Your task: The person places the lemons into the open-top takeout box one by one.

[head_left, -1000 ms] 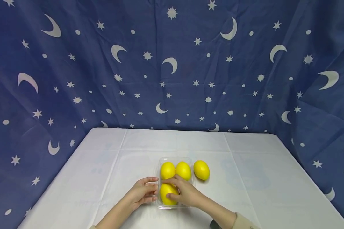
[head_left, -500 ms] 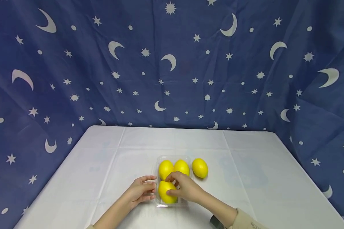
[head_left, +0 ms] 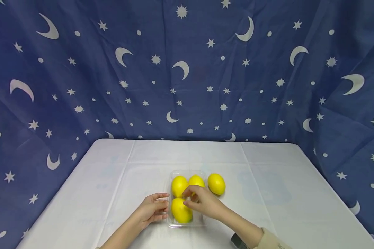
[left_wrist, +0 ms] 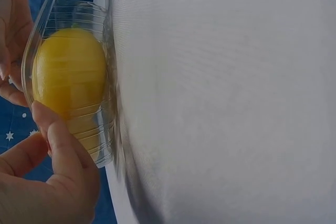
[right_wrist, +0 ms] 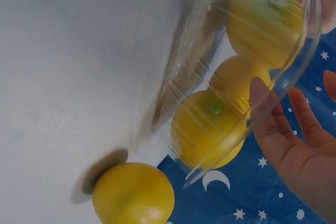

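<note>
A clear plastic container [head_left: 198, 221] stands on the table with three lemons inside. Two of them, the left rear lemon [head_left: 179, 186] and the right rear lemon [head_left: 195, 180], lie at the far end; the front lemon [head_left: 181, 212] sits at the near left. My left hand [head_left: 152, 209] is at the container's left side, its fingertips touching the rim in the left wrist view. Over the container's right half hovers my right hand [head_left: 207, 204], fingers loosely bent, nothing between them. A loose lemon [right_wrist: 134, 195] rests on the table just right of the container.
White cloth covers the table [head_left: 118, 173]. A blue curtain [head_left: 137, 72] with moons and stars hangs behind it and along both sides. Beside the right sleeve [head_left: 269, 239], a dark object [head_left: 237, 241] shows partly at the bottom edge.
My right hand has let go of the front lemon and drawn up and to the right, leaving it in the container. The left hand has stayed by the container's left side.
</note>
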Action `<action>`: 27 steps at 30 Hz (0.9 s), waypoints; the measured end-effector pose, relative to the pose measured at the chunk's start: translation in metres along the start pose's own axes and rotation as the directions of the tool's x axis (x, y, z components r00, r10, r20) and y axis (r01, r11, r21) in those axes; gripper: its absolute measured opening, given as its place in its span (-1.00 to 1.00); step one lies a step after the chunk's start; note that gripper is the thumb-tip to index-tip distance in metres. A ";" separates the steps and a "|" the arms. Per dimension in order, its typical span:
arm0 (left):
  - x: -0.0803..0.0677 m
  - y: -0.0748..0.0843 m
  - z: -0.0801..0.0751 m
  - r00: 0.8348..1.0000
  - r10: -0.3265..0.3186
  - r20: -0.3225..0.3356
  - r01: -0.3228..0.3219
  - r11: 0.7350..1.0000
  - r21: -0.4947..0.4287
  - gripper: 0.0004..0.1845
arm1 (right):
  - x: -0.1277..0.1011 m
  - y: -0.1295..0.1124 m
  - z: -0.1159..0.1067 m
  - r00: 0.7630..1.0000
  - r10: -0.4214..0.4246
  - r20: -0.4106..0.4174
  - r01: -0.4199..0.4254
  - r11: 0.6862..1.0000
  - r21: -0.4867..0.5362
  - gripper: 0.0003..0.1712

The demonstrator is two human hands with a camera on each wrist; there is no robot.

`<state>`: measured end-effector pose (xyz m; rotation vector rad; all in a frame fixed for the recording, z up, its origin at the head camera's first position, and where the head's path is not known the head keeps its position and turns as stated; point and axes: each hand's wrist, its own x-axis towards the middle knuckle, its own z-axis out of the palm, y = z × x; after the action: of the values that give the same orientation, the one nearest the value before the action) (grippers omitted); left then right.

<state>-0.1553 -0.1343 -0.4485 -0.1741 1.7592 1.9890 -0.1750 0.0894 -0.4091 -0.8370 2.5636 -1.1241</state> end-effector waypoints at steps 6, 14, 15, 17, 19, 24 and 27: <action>-0.001 -0.003 0.000 1.000 0.002 -0.010 -0.002 1.000 -0.013 -0.48 | -0.004 -0.001 -0.009 0.999 -0.021 -0.031 0.022 1.000 0.017 -0.74; -0.002 -0.003 0.000 0.999 0.010 -0.035 -0.011 1.000 -0.026 -0.48 | -0.003 0.002 -0.028 0.990 -0.007 -0.139 0.006 1.000 -0.002 -0.77; -0.001 -0.003 0.000 0.999 0.008 -0.036 -0.009 1.000 -0.025 -0.48 | -0.003 0.003 -0.030 0.989 -0.002 -0.147 0.002 1.000 -0.002 -0.77; -0.001 -0.002 0.000 0.999 0.003 -0.038 -0.004 1.000 -0.026 -0.49 | -0.004 0.006 -0.034 0.987 0.001 -0.158 -0.001 1.000 0.001 -0.76; 0.000 -0.002 0.001 0.999 0.004 -0.034 -0.005 1.000 -0.026 -0.49 | -0.005 0.009 -0.037 0.986 0.004 -0.170 -0.003 1.000 0.007 -0.76; 0.003 -0.001 0.002 0.999 0.012 -0.033 -0.013 1.000 -0.023 -0.48 | -0.006 0.017 -0.048 0.977 0.033 -0.210 -0.028 0.999 0.025 -0.76; 0.002 -0.002 0.002 0.999 0.008 -0.041 -0.009 1.000 -0.025 -0.49 | -0.006 0.020 -0.054 0.971 0.059 -0.233 -0.052 0.998 0.036 -0.77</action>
<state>-0.1558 -0.1312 -0.4508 -0.2179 1.7637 2.0280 -0.2007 0.1367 -0.3873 -0.6553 2.7308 -1.3118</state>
